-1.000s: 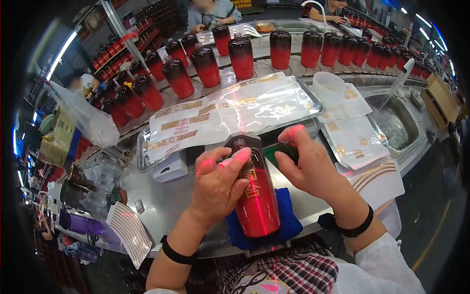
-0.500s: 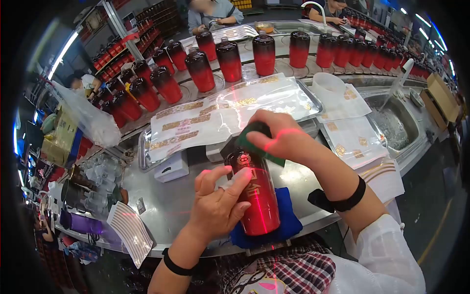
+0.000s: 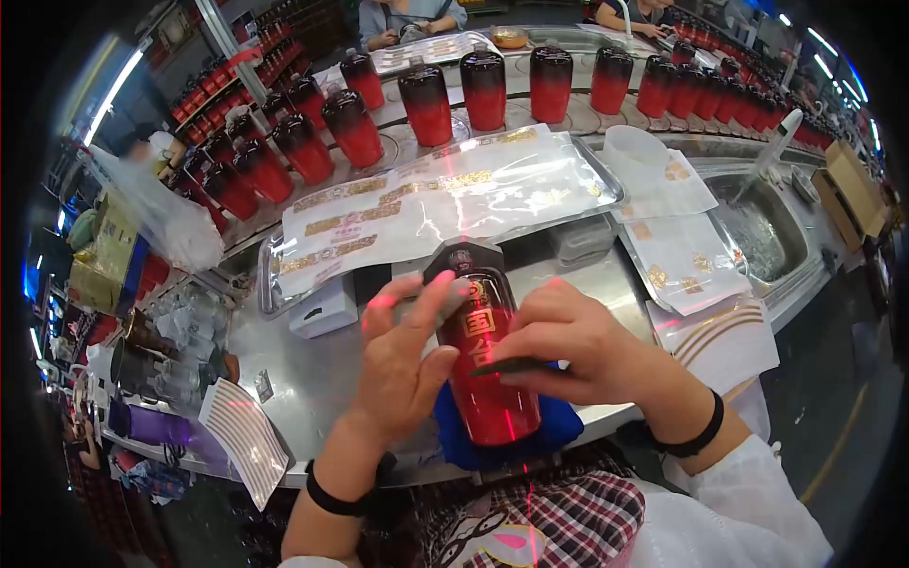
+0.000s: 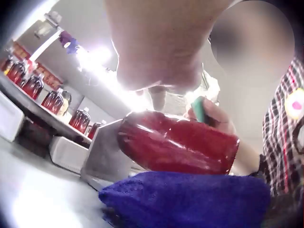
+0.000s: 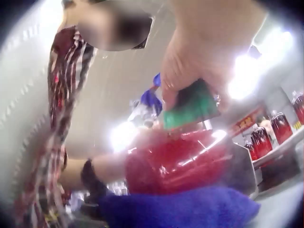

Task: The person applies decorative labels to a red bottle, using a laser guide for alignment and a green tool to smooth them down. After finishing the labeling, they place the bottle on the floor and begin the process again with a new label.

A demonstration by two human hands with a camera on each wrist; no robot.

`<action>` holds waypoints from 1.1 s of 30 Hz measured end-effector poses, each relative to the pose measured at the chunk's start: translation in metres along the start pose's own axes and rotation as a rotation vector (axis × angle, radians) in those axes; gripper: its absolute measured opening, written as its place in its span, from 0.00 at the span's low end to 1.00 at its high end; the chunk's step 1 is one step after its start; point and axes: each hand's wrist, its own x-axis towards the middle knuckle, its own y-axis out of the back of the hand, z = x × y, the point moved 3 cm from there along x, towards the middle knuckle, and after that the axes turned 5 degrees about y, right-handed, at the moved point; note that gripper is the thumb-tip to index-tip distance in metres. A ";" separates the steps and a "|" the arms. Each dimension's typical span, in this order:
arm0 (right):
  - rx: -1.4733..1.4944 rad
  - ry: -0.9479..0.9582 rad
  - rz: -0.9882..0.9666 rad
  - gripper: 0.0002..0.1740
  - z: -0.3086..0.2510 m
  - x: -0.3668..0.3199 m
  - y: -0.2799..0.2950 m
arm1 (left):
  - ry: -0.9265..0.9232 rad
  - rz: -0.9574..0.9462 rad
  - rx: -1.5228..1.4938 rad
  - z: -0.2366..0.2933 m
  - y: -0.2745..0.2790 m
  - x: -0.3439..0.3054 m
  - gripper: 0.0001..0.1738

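A dark-to-red bottle (image 3: 493,402) with gold characters lies on a folded blue cloth (image 3: 566,426) in the head view. The right hand (image 3: 578,346) pinches a thin dark green pad (image 3: 516,365) against the bottle's front, over the lower character. In the right wrist view the green pad (image 5: 192,113) meets the top side of the red bottle (image 5: 178,164). The left hand (image 3: 398,364) is beside the bottle's upper left, fingers extended, with fingertips near its shoulder. The left wrist view shows the bottle (image 4: 178,145) resting on the blue cloth (image 4: 185,199).
Behind the bottle, a metal tray (image 3: 272,284) carries sheets of gold decals (image 3: 436,194). Red-black bottles (image 3: 426,104) line the curved conveyor beyond. At right are more sheets (image 3: 684,260) and a sink (image 3: 769,241); a striped sheet (image 3: 244,440) lies at left.
The right hand has moved from the bottle's neck down to its lower front with the green pad. The left hand stays beside the bottle. Bottles on the conveyor have shifted to the right.
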 end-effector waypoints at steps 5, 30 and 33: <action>0.173 -0.492 0.325 0.10 0.019 -0.033 0.011 | -0.199 -0.122 0.280 0.001 -0.012 0.003 0.30; 0.420 -0.670 0.195 0.13 0.008 -0.040 -0.009 | -0.031 -0.032 0.183 0.016 -0.026 -0.039 0.35; 0.429 -0.730 0.304 0.14 0.016 -0.053 -0.021 | 0.002 -0.069 0.202 0.019 -0.025 -0.053 0.35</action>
